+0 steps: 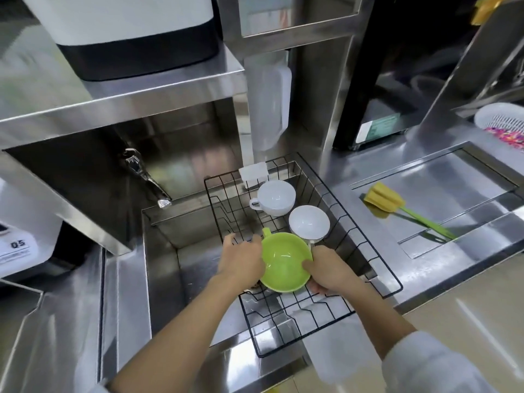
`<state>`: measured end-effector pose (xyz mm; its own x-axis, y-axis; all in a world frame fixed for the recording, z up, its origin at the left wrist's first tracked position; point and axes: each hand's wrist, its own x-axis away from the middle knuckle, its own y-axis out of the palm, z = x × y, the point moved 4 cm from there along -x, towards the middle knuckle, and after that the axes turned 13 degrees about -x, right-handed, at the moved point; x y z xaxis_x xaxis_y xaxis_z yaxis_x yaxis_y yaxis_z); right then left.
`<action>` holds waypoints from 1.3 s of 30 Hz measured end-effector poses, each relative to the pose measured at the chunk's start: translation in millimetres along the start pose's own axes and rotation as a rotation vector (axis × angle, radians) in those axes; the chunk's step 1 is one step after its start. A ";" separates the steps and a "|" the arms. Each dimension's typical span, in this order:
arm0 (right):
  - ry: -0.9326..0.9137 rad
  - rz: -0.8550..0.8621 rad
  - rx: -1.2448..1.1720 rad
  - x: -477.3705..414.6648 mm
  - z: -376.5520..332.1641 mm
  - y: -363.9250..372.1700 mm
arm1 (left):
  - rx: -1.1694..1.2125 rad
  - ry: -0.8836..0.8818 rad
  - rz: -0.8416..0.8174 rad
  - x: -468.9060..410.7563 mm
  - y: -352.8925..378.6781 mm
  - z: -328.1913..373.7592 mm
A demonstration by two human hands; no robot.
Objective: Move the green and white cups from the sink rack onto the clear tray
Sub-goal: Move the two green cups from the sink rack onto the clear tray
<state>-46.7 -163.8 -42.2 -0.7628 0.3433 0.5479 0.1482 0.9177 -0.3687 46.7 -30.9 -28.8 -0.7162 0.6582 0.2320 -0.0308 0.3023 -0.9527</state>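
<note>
Both hands [243,262] apparently cupping green cup [283,262].

Two bare forearms. Right arm: pale grey-white sleeve [433,364], loose, creased, cuff ending well behind fingers, near elbow. Left arm: sliver of same pale cuff at elbow. No rings, watch, gloves.

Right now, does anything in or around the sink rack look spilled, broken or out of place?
Nothing stands out. The green cup sits upright between the left hand and right hand, and both white cups stand upright and look intact in the black wire rack. No spill shows. The clear tray is not in view.
</note>
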 end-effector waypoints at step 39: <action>-0.431 -0.712 -0.572 92.6 -197.6 173.5 | 1.824 -0.624 0.700 180.4 -51.0 -193.9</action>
<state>32.7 66.7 93.0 -0.9372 -0.3193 0.1405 -0.2369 0.8782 0.4156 54.2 206.1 99.7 -0.9920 -0.0626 0.1098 0.0657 -0.9975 0.0245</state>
